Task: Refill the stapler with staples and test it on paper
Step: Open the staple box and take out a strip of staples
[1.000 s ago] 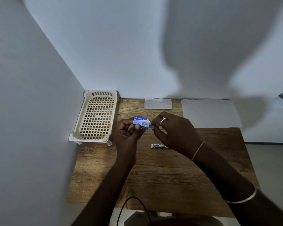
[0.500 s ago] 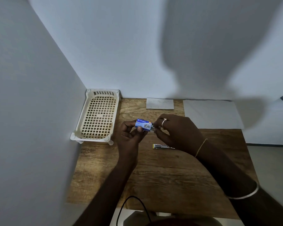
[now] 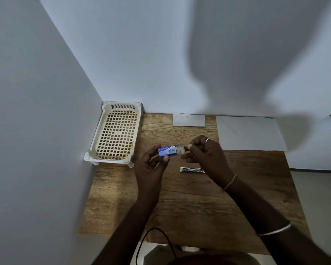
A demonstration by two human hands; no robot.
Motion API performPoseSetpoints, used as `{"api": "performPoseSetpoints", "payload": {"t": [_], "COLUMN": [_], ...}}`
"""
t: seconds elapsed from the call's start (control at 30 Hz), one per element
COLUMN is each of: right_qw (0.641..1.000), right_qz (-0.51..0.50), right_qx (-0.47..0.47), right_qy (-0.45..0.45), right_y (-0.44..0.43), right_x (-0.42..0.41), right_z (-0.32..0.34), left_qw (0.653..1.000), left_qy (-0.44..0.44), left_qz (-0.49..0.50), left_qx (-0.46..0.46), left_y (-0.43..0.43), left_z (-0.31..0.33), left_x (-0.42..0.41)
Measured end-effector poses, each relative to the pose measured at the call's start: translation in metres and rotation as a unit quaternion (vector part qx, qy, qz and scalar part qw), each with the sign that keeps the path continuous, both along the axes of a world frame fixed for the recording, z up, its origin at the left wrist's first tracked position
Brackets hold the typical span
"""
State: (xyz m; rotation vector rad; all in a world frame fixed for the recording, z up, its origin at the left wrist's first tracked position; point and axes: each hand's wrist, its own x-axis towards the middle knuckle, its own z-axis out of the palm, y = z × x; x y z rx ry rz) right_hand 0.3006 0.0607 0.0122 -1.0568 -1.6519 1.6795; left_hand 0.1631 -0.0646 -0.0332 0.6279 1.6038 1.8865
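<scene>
My left hand (image 3: 151,167) holds a small blue staple box (image 3: 167,151) above the wooden table (image 3: 180,203). My right hand (image 3: 204,153) pinches the box's pale inner tray (image 3: 180,149), which sticks out of the box's right end. A slim metal stapler (image 3: 191,170) with a yellow tip lies on the table just below my right hand. A large white sheet of paper (image 3: 250,133) lies at the back right, and a smaller white slip (image 3: 189,120) rests at the back centre.
A cream plastic basket (image 3: 116,133) with a grid floor stands at the back left, against the two white walls. A black cable (image 3: 157,241) loops over the table's near edge.
My right hand has drawn the inner tray out of the blue box toward the right. Both hands sit slightly lower over the table than a second ago.
</scene>
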Motion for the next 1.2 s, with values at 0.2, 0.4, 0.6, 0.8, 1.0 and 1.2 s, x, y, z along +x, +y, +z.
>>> {"api": "performPoseSetpoints", "payload": {"t": [0.2, 0.4, 0.6, 0.8, 1.0, 1.2], "right_qw": [0.998, 0.954, 0.898, 0.860, 0.895, 0.924], "right_qz": [0.027, 0.127, 0.229, 0.279, 0.236, 0.256], "right_qx": [0.015, 0.180, 0.258, 0.315, 0.257, 0.136], "right_qy": [-0.059, -0.202, -0.272, -0.289, -0.277, -0.249], "right_y": [-0.005, -0.016, -0.026, -0.027, -0.017, 0.000], "right_x": [-0.016, -0.033, -0.042, -0.041, -0.028, -0.013], "right_z": [-0.031, -0.064, -0.078, -0.079, -0.067, -0.043], "left_qw": [0.984, 0.949, 0.905, 0.857, 0.846, 0.943], "left_qy": [0.129, 0.148, 0.190, 0.237, 0.228, 0.231], "left_qz": [0.022, 0.063, 0.070, 0.060, 0.051, 0.014], "left_qx": [-0.122, -0.270, -0.374, -0.454, -0.479, -0.238], "left_y": [-0.029, -0.047, -0.054, -0.053, -0.049, -0.025], "left_z": [-0.034, -0.056, -0.072, -0.077, -0.065, -0.035], "left_x": [0.006, 0.018, 0.026, 0.031, 0.030, 0.030]}}
